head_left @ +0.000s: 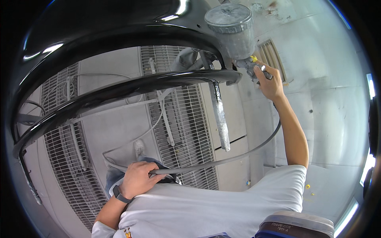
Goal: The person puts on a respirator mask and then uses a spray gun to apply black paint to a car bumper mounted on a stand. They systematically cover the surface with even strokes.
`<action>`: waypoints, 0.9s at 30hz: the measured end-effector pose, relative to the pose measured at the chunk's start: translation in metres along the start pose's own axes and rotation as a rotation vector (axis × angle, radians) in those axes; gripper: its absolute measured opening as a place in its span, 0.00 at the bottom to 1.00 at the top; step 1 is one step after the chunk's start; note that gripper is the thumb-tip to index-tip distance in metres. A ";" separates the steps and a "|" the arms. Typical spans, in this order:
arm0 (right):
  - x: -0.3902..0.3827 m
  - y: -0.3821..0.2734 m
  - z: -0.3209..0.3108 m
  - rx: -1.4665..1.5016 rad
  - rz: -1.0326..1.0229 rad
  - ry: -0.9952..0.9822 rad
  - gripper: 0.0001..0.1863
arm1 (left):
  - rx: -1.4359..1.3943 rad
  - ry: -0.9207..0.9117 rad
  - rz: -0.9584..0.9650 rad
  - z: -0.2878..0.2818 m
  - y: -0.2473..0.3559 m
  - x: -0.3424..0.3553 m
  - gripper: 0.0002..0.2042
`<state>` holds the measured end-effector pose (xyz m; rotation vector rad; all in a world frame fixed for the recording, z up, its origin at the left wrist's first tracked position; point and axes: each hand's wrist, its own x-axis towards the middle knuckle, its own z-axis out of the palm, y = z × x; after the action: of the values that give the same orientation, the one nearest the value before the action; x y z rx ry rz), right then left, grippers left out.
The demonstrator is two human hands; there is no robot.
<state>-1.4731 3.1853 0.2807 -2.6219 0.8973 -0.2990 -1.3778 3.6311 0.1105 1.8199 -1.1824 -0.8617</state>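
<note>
**Pale grey booth floor (115,127) with slatted metal grates (186,123)**

Above it I see a glossy black curved panel (119,20), seemingly propped by a paint-spattered metal bar (219,119). At the panel's right edge, the right hand (273,82) grips a grey metal spray gun (254,70); its cloudy plastic cup (235,33) sits uppermost, probably so its contents feed downward. I cannot tell whether the trigger is pulled. The left hand (138,178) is curled around a grey rubber hose (222,163) at the waist, I judge to keep slack off the panel.
</note>
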 end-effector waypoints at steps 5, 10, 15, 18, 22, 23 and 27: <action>0.006 -0.009 0.009 0.018 -0.035 -0.057 0.21 | 0.007 0.022 0.019 0.004 -0.001 -0.005 0.13; 0.006 -0.014 0.015 -0.082 -0.073 0.007 0.20 | -0.026 0.064 0.002 0.005 -0.003 -0.009 0.13; 0.001 -0.016 0.011 0.030 -0.066 0.099 0.22 | 0.011 0.094 -0.050 -0.008 -0.006 -0.020 0.13; 0.004 -0.018 0.009 0.147 0.028 0.036 0.22 | 0.033 0.069 -0.056 -0.012 -0.007 -0.024 0.13; 0.016 -0.026 0.005 0.140 0.084 -0.075 0.23 | -0.017 0.066 -0.012 -0.008 -0.002 -0.019 0.13; 0.019 -0.028 0.004 0.130 0.058 -0.112 0.23 | -0.034 0.062 -0.001 -0.007 0.001 -0.017 0.13; 0.024 -0.030 -0.008 -0.017 0.046 -0.128 0.22 | -0.078 0.024 0.031 -0.002 0.015 -0.003 0.12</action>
<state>-1.4406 3.1902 0.3020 -2.5985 0.9186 -0.1104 -1.3831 3.6308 0.1252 1.7405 -1.1437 -0.8542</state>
